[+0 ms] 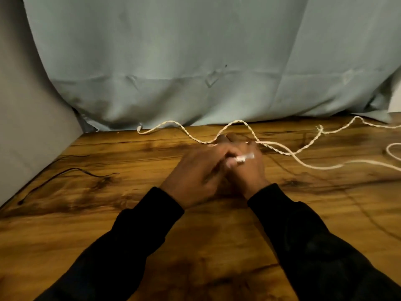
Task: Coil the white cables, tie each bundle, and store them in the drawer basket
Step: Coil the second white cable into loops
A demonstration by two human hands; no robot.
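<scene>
Both hands met at the middle of the wooden table [108,213], sleeves black. The left hand [195,172] curled its fingers around the white connector [245,158], pressed against the right hand [249,168], whose fingers curled round the same white cable [321,167]. It trailed loose, uncoiled, toward the grey-blue cloth [173,61]. A thin black wire [65,172] lay left.

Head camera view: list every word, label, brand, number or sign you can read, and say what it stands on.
None: no readable text anywhere in this view.
The small white plastic connector pinched between the left hand and right hand is blurred; any marking is unreadable.
The twisted white cable, brown wooden table and pale grey-green cloth backdrop carry no print.
</scene>
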